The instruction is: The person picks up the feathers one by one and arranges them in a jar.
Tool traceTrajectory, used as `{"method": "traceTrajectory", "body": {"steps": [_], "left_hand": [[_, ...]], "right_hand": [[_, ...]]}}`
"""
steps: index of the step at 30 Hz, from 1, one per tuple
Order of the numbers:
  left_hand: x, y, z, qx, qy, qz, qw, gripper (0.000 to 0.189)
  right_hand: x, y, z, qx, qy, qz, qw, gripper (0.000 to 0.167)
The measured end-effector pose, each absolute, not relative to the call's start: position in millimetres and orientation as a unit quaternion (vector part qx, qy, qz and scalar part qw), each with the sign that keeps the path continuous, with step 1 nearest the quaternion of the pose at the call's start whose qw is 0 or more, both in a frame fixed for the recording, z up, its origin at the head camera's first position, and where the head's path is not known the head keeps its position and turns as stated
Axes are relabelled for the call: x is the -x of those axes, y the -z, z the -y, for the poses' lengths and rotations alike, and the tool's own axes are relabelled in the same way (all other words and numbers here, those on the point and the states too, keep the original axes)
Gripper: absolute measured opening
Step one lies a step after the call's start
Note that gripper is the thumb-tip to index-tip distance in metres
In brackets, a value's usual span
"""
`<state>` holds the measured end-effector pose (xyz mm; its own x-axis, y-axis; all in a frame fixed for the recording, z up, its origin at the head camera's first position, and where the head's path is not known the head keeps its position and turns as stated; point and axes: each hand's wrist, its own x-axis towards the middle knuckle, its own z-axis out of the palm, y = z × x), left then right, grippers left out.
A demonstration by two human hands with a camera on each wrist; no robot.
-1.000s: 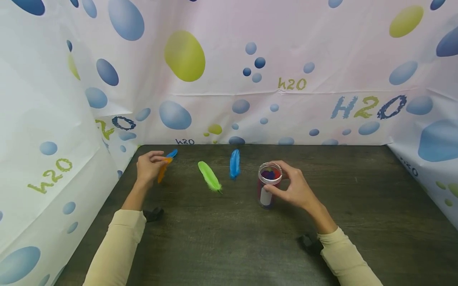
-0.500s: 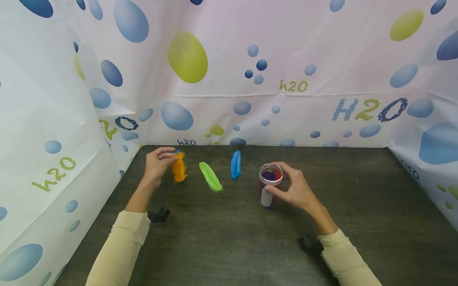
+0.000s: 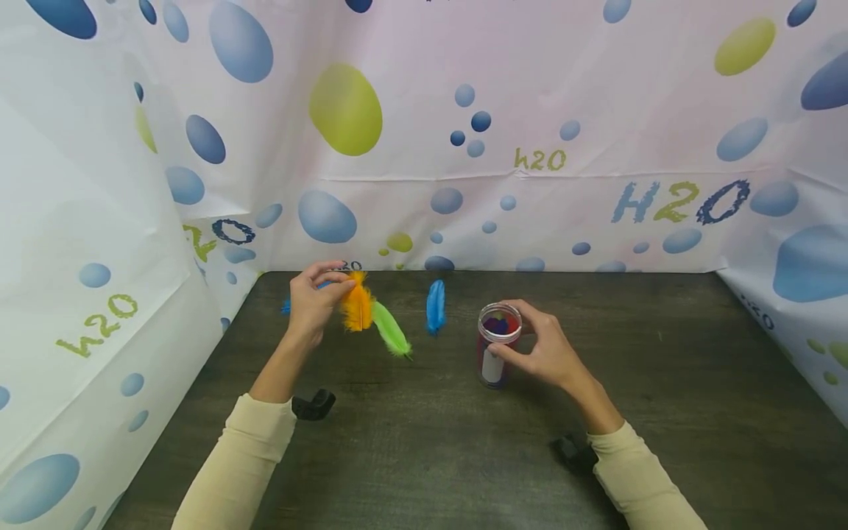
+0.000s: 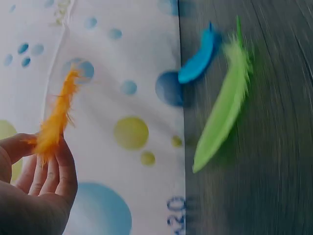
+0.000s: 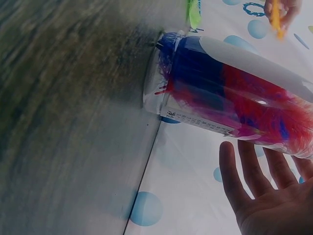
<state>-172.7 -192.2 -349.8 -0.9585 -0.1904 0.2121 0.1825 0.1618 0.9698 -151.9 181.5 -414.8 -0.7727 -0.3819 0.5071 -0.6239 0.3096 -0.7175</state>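
My left hand pinches an orange feather between thumb and fingertips, raised above the far left of the dark table. In the left wrist view the orange feather stands up from the fingers. A green feather lies just right of it, and a blue feather farther right. Behind the left hand another blue feather is mostly hidden. My right hand grips a clear, lidless jar upright on the table, thumb in front and fingers around the far side. Red and blue feathers fill it.
The dark wooden table ends at a white sheet printed with blue and green spots, which rises at the back and sides. Black wrist-worn pieces sit below both forearms.
My left hand has carried the orange feather to the right, from beside the far-left blue feather to close by the green one. The right hand and jar have stayed in place.
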Motion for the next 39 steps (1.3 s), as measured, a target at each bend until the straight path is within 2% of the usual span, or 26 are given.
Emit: {"method": "traceTrajectory", "body": {"steps": [10, 18, 39], "left_hand": [[167.8, 341.1, 155.3, 0.000, 0.724, 0.684, 0.089, 0.036], [165.7, 327.7, 117.8, 0.033, 0.738, 0.666, 0.104, 0.035], [172.3, 312.2, 51.8, 0.122, 0.754, 0.638, 0.097, 0.030]], "right_hand": [[149.9, 415.5, -181.7, -0.310, -0.501, 0.800, 0.115, 0.055], [151.0, 413.8, -182.8, -0.312, -0.499, 0.800, 0.115, 0.055], [150.9, 412.5, -182.4, -0.316, -0.499, 0.799, 0.114, 0.054]]}}
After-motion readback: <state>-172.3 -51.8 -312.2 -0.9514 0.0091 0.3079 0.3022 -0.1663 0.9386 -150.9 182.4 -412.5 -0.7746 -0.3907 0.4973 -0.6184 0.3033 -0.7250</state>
